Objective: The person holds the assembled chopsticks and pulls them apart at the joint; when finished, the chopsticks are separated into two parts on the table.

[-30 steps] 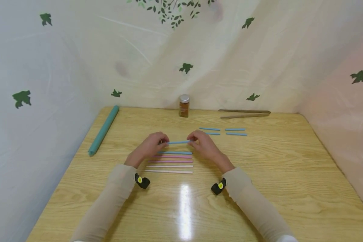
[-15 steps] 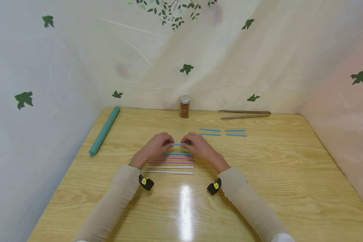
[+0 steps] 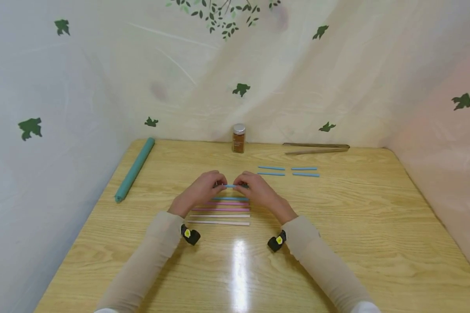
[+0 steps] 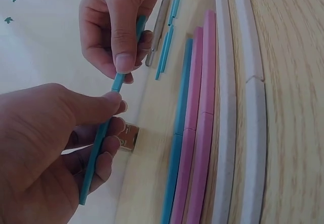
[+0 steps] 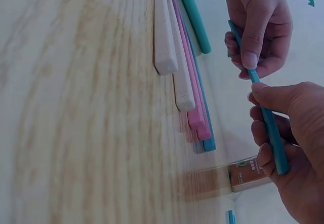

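Both hands pinch one slim blue stick (image 3: 229, 186) above the table, a little beyond a row of sticks. My left hand (image 3: 204, 189) grips its left part and my right hand (image 3: 257, 188) its right part, thumbs close together. A seam line shows on the stick between the thumbs in the left wrist view. Below, lying parallel, are another blue stick (image 4: 174, 148), two pink sticks (image 4: 202, 133) and two white sticks (image 4: 226, 112), each with a seam partway along. The left ends of the nearest blue and pink ones are partly hidden by the left hand in the head view.
Several short blue sticks (image 3: 305, 174) lie at the back right, before brown tongs (image 3: 317, 151). A silver-lidded jar (image 3: 238, 140) stands at the back middle. A teal roll (image 3: 135, 169) lies along the left edge. Cloth hangs behind and at both sides.
Over the first half second both hands came closer together along the blue stick, leaving a shorter stretch of it showing between them. Since then they have hardly moved.
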`<state>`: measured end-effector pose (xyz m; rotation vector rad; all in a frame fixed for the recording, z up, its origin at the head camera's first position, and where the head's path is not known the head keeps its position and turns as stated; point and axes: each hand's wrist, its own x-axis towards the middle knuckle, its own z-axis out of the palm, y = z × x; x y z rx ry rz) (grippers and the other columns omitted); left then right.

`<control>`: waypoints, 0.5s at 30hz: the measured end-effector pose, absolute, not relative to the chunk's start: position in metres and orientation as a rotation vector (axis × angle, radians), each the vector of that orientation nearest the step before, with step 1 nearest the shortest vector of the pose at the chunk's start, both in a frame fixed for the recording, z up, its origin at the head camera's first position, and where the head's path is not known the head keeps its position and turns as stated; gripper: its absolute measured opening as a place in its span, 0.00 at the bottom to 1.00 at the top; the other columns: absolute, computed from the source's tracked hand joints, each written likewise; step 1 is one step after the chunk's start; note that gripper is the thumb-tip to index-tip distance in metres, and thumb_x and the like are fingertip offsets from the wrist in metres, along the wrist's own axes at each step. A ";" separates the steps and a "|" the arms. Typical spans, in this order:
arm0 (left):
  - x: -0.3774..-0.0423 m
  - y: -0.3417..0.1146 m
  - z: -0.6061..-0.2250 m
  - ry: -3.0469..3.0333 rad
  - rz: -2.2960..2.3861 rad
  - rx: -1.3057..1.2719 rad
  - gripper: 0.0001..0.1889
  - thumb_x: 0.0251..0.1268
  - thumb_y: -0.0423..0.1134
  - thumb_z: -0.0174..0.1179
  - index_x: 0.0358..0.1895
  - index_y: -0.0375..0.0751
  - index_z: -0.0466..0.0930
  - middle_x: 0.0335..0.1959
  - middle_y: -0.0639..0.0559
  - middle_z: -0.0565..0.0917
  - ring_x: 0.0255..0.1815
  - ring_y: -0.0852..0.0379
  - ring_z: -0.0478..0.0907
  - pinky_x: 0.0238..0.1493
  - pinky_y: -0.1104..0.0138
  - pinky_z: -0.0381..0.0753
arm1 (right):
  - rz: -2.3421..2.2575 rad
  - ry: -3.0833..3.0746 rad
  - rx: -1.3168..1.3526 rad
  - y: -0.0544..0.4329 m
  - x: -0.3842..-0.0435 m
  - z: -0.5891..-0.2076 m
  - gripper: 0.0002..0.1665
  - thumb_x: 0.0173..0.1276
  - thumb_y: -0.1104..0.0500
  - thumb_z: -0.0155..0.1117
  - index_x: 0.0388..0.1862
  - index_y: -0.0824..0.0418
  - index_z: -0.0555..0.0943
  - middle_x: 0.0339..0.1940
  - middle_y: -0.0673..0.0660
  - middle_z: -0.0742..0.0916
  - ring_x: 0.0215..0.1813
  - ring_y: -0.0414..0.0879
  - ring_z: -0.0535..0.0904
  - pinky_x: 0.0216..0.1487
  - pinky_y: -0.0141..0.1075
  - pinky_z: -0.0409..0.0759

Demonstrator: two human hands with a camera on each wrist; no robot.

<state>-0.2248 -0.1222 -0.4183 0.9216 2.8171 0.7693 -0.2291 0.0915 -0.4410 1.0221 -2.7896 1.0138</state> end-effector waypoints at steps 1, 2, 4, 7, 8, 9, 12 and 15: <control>-0.225 -0.122 -0.418 2.816 0.769 0.927 0.06 0.69 0.37 0.57 0.40 0.40 0.81 0.34 0.50 0.79 0.34 0.58 0.75 0.38 0.65 0.76 | 1.019 -2.794 1.018 0.091 -0.229 -0.440 0.07 0.69 0.56 0.61 0.41 0.56 0.82 0.36 0.50 0.82 0.38 0.41 0.76 0.41 0.35 0.77; -0.225 -0.121 -0.417 2.817 0.766 0.933 0.06 0.69 0.37 0.57 0.40 0.39 0.81 0.34 0.50 0.79 0.34 0.58 0.75 0.38 0.65 0.76 | 1.023 -2.796 1.018 0.091 -0.229 -0.440 0.06 0.69 0.56 0.61 0.41 0.56 0.82 0.37 0.50 0.82 0.39 0.41 0.76 0.41 0.35 0.77; -0.225 -0.120 -0.417 2.818 0.769 0.941 0.06 0.69 0.37 0.57 0.39 0.39 0.80 0.34 0.50 0.79 0.34 0.58 0.75 0.38 0.65 0.76 | 1.032 -2.803 1.013 0.092 -0.228 -0.439 0.06 0.69 0.57 0.61 0.41 0.56 0.82 0.37 0.50 0.82 0.38 0.40 0.76 0.41 0.35 0.77; -0.226 -0.120 -0.418 2.823 0.782 0.957 0.05 0.69 0.36 0.57 0.37 0.39 0.80 0.33 0.50 0.79 0.34 0.58 0.75 0.38 0.65 0.77 | 1.044 -2.812 1.006 0.092 -0.227 -0.436 0.06 0.69 0.57 0.60 0.40 0.57 0.82 0.36 0.51 0.82 0.38 0.41 0.76 0.40 0.34 0.77; -0.226 -0.120 -0.419 2.823 0.789 0.964 0.05 0.69 0.36 0.57 0.37 0.39 0.80 0.33 0.50 0.79 0.34 0.58 0.75 0.38 0.65 0.77 | 1.049 -2.813 1.010 0.093 -0.226 -0.436 0.06 0.69 0.57 0.60 0.40 0.57 0.82 0.36 0.51 0.82 0.38 0.41 0.76 0.40 0.35 0.77; -0.227 -0.120 -0.420 2.819 0.800 0.974 0.05 0.69 0.36 0.57 0.37 0.39 0.80 0.33 0.49 0.79 0.34 0.58 0.75 0.38 0.65 0.77 | 1.053 -2.814 1.018 0.093 -0.227 -0.435 0.06 0.69 0.57 0.60 0.40 0.57 0.81 0.36 0.51 0.82 0.37 0.41 0.76 0.40 0.35 0.77; -0.228 -0.128 -0.423 2.823 0.824 0.963 0.06 0.70 0.36 0.55 0.37 0.38 0.79 0.34 0.49 0.78 0.35 0.56 0.74 0.39 0.64 0.76 | 1.044 -2.839 1.003 0.101 -0.228 -0.437 0.07 0.72 0.56 0.57 0.40 0.57 0.80 0.37 0.51 0.81 0.38 0.42 0.75 0.41 0.36 0.76; -0.229 -0.147 -0.427 2.878 0.862 0.868 0.05 0.69 0.33 0.55 0.35 0.36 0.78 0.33 0.47 0.77 0.34 0.55 0.73 0.38 0.62 0.75 | 1.060 -2.870 0.905 0.119 -0.230 -0.441 0.07 0.73 0.56 0.55 0.40 0.57 0.79 0.38 0.52 0.81 0.38 0.42 0.75 0.40 0.36 0.75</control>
